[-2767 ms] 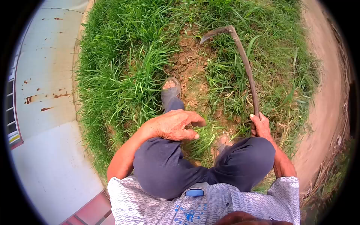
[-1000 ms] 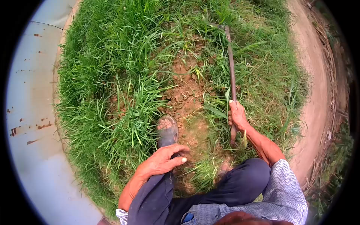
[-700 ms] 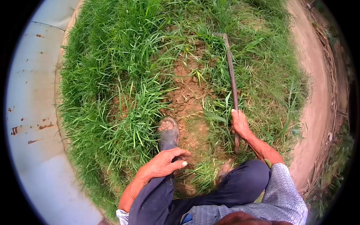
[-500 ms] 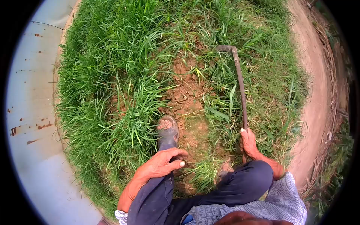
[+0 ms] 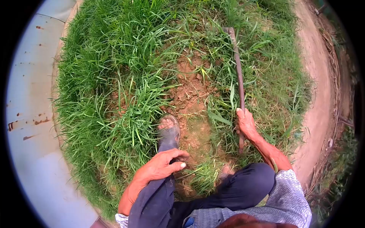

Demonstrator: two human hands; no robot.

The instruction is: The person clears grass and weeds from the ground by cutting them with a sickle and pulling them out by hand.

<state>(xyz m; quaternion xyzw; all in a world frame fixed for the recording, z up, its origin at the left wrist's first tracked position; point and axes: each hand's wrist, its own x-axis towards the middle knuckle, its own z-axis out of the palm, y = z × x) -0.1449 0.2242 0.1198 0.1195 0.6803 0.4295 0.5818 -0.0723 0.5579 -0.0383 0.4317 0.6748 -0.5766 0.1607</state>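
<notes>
My right hand (image 5: 246,122) is wrapped round the wooden handle of a sickle (image 5: 240,76), close to its lower end. The handle reaches up and away over the grass, and its blade (image 5: 223,29) points left, partly hidden among green blades. My left hand (image 5: 167,163) hangs over my left knee with thumb and fingers apart and nothing between them. Below the sickle and to its left lies a patch of bare reddish soil (image 5: 190,91).
Tall green grass (image 5: 125,68) stands on the left, shorter grass (image 5: 273,83) on the right. My sandalled foot (image 5: 168,127) rests on the soil. A pale rust-marked surface (image 5: 34,91) borders the left, a dirt path (image 5: 313,76) the right.
Over the last half second my right hand has moved forward and slightly left, carrying the sickle further up into the grass. My left hand has barely moved.
</notes>
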